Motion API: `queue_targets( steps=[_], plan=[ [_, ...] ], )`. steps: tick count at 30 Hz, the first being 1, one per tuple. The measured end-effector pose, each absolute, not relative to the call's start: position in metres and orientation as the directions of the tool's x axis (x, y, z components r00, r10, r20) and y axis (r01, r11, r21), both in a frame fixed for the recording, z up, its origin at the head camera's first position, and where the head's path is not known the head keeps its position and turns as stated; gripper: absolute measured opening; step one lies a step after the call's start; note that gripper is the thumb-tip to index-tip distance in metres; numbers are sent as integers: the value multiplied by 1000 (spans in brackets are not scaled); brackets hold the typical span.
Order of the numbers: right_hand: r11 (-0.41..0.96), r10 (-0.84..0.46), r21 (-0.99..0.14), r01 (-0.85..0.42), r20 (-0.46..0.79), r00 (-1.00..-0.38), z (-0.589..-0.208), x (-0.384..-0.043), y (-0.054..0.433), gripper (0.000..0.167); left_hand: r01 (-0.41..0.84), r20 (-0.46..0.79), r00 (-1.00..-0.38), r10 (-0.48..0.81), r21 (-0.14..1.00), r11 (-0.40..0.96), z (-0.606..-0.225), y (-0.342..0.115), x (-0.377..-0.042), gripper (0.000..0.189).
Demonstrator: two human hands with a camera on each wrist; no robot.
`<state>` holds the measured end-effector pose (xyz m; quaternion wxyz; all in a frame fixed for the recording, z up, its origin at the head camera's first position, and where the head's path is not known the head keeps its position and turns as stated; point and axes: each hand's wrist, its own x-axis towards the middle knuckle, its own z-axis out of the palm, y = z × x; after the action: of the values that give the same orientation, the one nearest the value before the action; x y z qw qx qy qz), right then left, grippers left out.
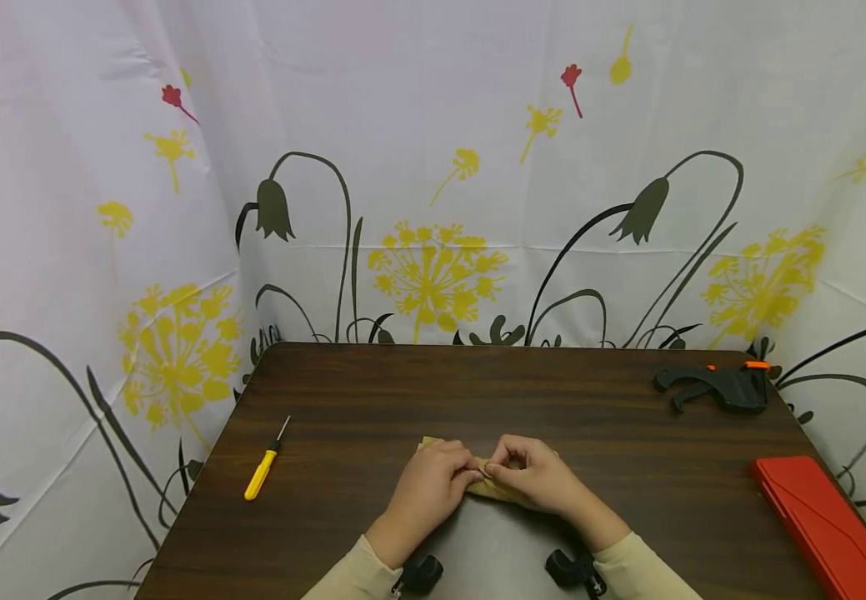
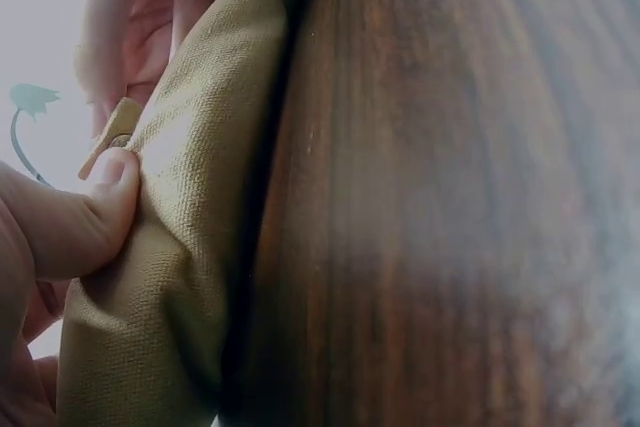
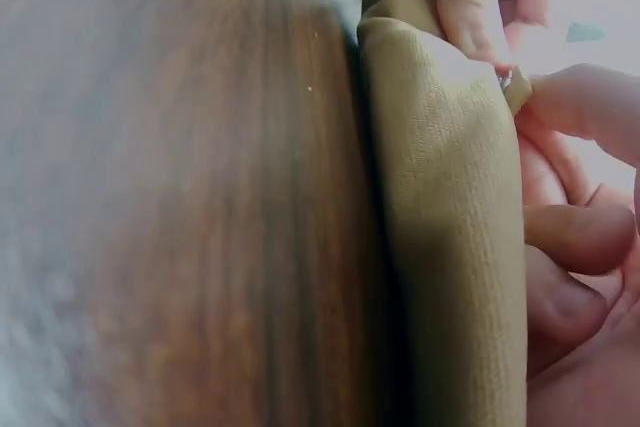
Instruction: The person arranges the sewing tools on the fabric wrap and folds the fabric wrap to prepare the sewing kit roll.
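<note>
A folded piece of tan woven cloth (image 1: 498,490) lies across the front middle of the table, its long side facing me. My left hand (image 1: 433,483) grips its left part, and the left thumb (image 2: 112,182) presses beside a small tab (image 2: 120,119) with a round fastener. From the other side my right hand (image 1: 541,482) pinches the cloth near that same tab (image 3: 518,92), thumb and forefinger together. Both hands' fingertips nearly meet there. Other right-hand fingers (image 3: 575,237) curl behind the cloth (image 3: 450,197). Part of the cloth is hidden under the hands.
On the left of the dark wood table (image 1: 357,392) lies a screwdriver (image 1: 262,473) with a yellow handle. A black tool with orange parts (image 1: 733,388) sits at the back right, a red case (image 1: 830,521) at the right edge. A flowered curtain (image 1: 433,125) hangs behind.
</note>
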<state>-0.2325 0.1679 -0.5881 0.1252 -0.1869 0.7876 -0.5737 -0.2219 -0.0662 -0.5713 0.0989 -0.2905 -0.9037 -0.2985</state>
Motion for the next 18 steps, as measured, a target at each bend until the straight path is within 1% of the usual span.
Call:
queue_targets(
  steps=[2,6,11,14,18],
  plan=[
    [232,-455,-966,-113,-5,-891,-588,-233,167,11,594,357,-804,475,473,651,-572,-66,-222,10],
    [243,-472,-966,-92,-35,-881,-586,-233,167,11,614,376,-789,486,464,638,-572,-65,-224,8],
    [329,-470,-929,-167,-8,-882,-583,-231,164,12,618,382,-786,486,482,621,-573,-65,-224,8],
    [409,-450,-883,-230,24,-893,-577,-227,158,16,620,384,-785,487,493,610,-574,-65,-224,8],
    [550,-400,-789,-276,42,-915,-567,-218,146,23,623,384,-782,492,505,597,-575,-65,-224,8]
  ],
)
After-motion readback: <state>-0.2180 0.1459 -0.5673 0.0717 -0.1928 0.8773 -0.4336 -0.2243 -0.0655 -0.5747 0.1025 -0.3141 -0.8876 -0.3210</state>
